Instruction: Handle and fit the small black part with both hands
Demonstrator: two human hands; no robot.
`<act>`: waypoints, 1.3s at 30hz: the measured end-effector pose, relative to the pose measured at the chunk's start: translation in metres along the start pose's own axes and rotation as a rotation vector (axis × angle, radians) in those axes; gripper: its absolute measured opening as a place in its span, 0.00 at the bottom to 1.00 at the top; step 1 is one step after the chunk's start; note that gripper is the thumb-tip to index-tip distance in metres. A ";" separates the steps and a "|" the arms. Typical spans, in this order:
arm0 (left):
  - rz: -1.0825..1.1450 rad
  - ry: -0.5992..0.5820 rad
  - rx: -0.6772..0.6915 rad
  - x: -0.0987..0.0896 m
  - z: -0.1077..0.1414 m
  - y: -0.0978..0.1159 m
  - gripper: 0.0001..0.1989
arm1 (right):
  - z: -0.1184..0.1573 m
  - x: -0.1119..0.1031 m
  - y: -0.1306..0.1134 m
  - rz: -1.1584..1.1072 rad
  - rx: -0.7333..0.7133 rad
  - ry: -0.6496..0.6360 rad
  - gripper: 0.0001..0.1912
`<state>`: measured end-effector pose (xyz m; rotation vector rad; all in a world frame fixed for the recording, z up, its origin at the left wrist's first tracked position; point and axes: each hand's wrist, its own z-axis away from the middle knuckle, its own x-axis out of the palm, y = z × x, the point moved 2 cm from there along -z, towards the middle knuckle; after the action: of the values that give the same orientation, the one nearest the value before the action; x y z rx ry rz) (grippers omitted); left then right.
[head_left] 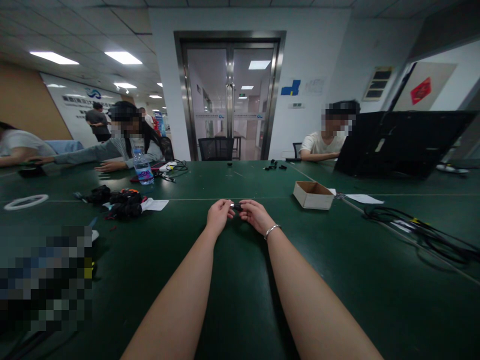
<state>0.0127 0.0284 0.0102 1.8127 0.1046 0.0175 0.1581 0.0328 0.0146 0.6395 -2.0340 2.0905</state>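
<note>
Between my two hands is a small black object with a bright, silvery end (235,206), held just above the green table (240,280). The fingertips of my left hand (219,216) pinch its bright end. My right hand (255,215), with a silver bangle at the wrist, has its thumb and fingers closed on the dark end. Fingers cover much of the object, and it is too small to tell its kind.
An open cardboard box (313,196) stands to the right, with black cables (423,235) beyond it. Left are a black cable bundle (125,202), a water bottle (143,169) and a white ring (26,201). Several small black pieces (275,165) lie at the far edge. People sit across.
</note>
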 end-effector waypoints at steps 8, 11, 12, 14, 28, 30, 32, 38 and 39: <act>-0.052 0.011 -0.010 0.000 0.001 -0.001 0.16 | 0.000 0.000 0.000 0.019 -0.009 0.014 0.11; -0.051 0.020 -0.018 0.000 0.000 -0.001 0.15 | 0.000 0.000 0.001 0.032 -0.030 -0.006 0.15; -0.044 0.020 -0.022 0.000 0.000 -0.002 0.15 | 0.000 0.000 0.001 0.033 -0.033 -0.012 0.16; -0.026 0.015 -0.031 0.001 -0.001 -0.002 0.14 | 0.000 -0.001 0.001 0.026 -0.030 -0.015 0.15; -0.027 0.000 -0.034 0.001 0.000 0.000 0.15 | -0.001 -0.002 0.001 -0.005 -0.028 -0.008 0.08; -0.022 0.001 -0.037 0.001 0.000 -0.001 0.15 | -0.001 -0.001 0.001 -0.006 -0.028 -0.011 0.08; -0.007 -0.001 -0.031 0.001 0.000 0.000 0.16 | 0.000 -0.002 0.001 -0.010 -0.031 -0.015 0.08; 0.110 -0.013 -0.072 0.003 0.003 0.008 0.21 | -0.002 -0.003 0.002 -0.038 -0.013 -0.057 0.10; 0.156 -0.022 -0.081 0.004 0.004 0.009 0.22 | -0.001 -0.003 0.001 -0.042 -0.006 -0.074 0.10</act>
<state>0.0179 0.0228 0.0181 1.7359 -0.0528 0.1104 0.1596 0.0345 0.0124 0.7632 -2.0456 2.0663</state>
